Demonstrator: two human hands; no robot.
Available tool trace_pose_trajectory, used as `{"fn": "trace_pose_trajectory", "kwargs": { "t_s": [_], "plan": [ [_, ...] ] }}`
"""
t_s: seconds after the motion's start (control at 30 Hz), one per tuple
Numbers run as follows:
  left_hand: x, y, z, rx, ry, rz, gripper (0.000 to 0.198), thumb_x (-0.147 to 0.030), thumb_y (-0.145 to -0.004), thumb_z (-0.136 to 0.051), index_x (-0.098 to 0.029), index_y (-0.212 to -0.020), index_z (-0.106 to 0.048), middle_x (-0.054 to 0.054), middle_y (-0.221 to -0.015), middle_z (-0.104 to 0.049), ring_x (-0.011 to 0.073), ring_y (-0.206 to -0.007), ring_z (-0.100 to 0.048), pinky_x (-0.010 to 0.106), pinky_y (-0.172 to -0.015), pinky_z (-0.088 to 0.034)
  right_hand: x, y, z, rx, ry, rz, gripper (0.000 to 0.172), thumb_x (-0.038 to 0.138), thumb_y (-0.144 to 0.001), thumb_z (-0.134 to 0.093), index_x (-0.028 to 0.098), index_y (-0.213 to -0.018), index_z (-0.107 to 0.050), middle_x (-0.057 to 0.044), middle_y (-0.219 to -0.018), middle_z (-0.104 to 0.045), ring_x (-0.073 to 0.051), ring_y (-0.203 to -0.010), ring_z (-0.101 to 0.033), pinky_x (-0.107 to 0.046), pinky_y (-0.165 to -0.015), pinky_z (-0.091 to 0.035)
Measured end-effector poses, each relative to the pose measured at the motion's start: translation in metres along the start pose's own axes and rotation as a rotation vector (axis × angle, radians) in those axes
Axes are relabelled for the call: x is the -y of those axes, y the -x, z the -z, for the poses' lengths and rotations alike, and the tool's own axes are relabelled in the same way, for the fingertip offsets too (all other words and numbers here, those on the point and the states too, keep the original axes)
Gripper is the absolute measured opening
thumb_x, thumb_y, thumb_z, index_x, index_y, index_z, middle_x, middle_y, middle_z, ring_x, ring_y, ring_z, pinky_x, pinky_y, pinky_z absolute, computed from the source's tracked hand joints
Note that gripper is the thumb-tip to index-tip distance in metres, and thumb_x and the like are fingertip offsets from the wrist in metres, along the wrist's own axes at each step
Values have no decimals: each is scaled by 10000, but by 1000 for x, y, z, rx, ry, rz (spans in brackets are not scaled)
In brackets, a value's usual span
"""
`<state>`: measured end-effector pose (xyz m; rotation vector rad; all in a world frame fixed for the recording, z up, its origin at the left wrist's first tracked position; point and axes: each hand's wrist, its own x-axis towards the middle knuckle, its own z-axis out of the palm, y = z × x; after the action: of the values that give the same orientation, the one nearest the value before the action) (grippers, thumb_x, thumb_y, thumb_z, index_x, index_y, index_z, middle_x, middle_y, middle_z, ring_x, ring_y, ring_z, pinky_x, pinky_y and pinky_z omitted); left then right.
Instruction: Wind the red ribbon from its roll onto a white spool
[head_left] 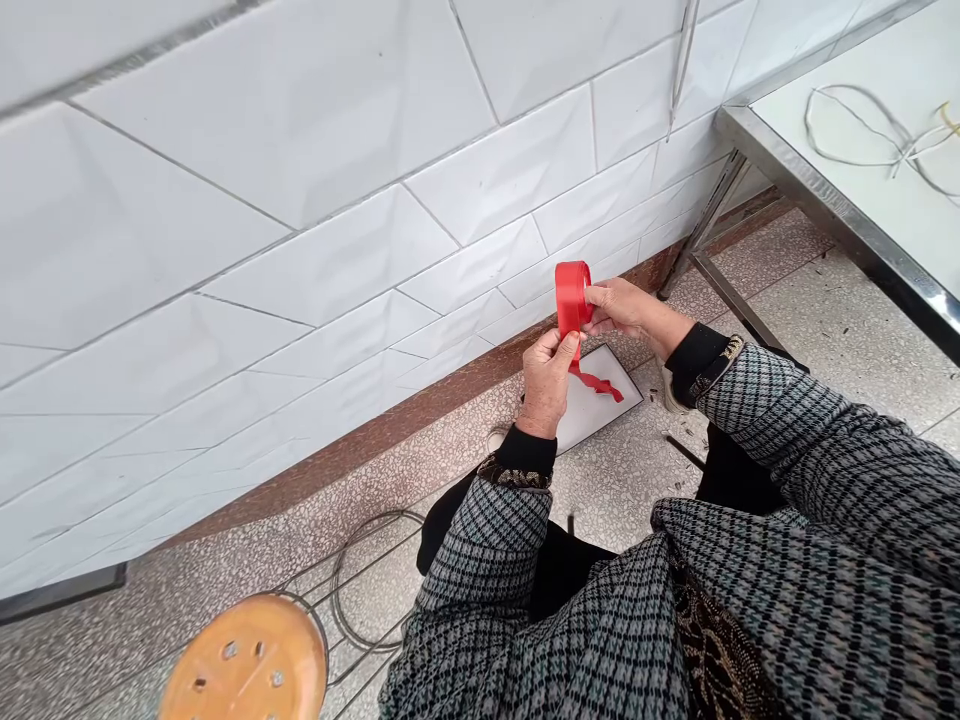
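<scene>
A roll of red ribbon (572, 290) is held up in front of me, near the tiled wall. My right hand (616, 306) is closed on its right side, with the thumb by the roll's opening. Lower and to the left, my left hand (547, 372) pinches the red ribbon between thumb and fingers. A loose, wavy ribbon tail (598, 383) hangs below the hands. Under it, a white rectangular board (592, 410) with a dark edge lies on the floor between my feet.
An orange round stool top (247, 665) with holes is at the lower left, beside a metal wire rack (375, 560). At the right stands a steel-edged table (847, 205) with white cable (862, 155) on it. The white tiled wall (315, 300) runs along the left.
</scene>
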<state>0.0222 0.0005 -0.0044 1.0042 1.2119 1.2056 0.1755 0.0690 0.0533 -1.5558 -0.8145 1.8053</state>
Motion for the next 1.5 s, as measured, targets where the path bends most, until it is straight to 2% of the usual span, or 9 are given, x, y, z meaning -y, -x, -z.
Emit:
{"fn": "trace_pose_trajectory", "kwargs": {
  "t_s": [0.3, 0.5, 0.67, 0.8, 1.03, 1.1, 1.2, 1.3, 1.5],
  "plan": [
    [-2, 0, -4, 67, 37, 27, 441, -581, -864, -897, -208, -740, -698, -50, -549, -555, 96, -515, -470, 256, -559, -384, -13, -6, -2, 181, -296, -172, 340, 207, -1185, -613, 199, -853, -684, -34, -650, -705, -130, -533, -598, -175, -531, -551],
    [-8, 0, -1, 140, 10, 115, 471, -641, -785, -891, -202, -729, -729, -61, -497, -505, 82, -452, -374, 270, -523, -345, -18, -9, -3, 208, -302, -175, 329, 234, -1172, -648, 210, -844, -670, -19, -649, -698, -128, -528, -573, -176, -528, -544],
    [-17, 9, 2, 128, -210, 5, 416, -602, -856, -831, -193, -780, -809, -51, -526, -514, 112, -534, -423, 285, -558, -324, -8, -3, -1, 105, -239, -106, 354, 156, -1164, -603, 174, -818, -677, -41, -663, -705, -125, -529, -568, -186, -507, -510],
    [-18, 10, 7, 108, -241, -33, 392, -583, -869, -824, -197, -799, -830, -46, -528, -515, 129, -559, -443, 289, -567, -326, -4, -4, 3, 73, -187, -99, 366, 170, -1167, -607, 164, -811, -693, -39, -667, -702, -111, -510, -549, -178, -508, -494],
    [-7, 0, 6, 72, -135, 60, 363, -494, -877, -873, -199, -728, -722, -52, -518, -543, 99, -474, -414, 261, -513, -308, -12, -4, 6, 207, -183, -125, 275, 249, -1062, -779, 203, -801, -702, -29, -660, -707, -135, -548, -578, -204, -548, -540],
    [-7, -1, 4, 8, -111, 51, 304, -406, -855, -904, -209, -775, -687, -61, -549, -579, 93, -466, -432, 254, -509, -328, -13, -2, 6, 218, -186, -147, 265, 275, -1061, -781, 210, -815, -706, -20, -660, -706, -133, -541, -563, -200, -531, -524],
    [-12, -3, -1, -42, -70, -14, 316, -243, -806, -942, -230, -1030, -720, -99, -582, -601, 98, -469, -486, 245, -534, -388, -7, 5, 6, 229, -230, -203, 264, 299, -1073, -776, 214, -834, -702, 1, -634, -679, -127, -516, -520, -194, -498, -487],
    [-17, -6, -3, 12, -58, -65, 457, -154, -810, -928, -249, -1215, -738, -99, -621, -643, 114, -525, -577, 250, -597, -469, 1, 13, 7, 255, -293, -255, 284, 295, -1094, -765, 212, -834, -687, 18, -612, -646, -115, -503, -485, -181, -488, -459],
    [-12, -21, 1, 111, -63, -20, 505, -176, -758, -954, -234, -1222, -763, -112, -585, -645, 109, -504, -577, 252, -578, -477, -2, 10, 14, 254, -303, -292, 327, 294, -1143, -705, 198, -832, -671, 21, -609, -628, -98, -485, -465, -162, -482, -446]
  ]
}}
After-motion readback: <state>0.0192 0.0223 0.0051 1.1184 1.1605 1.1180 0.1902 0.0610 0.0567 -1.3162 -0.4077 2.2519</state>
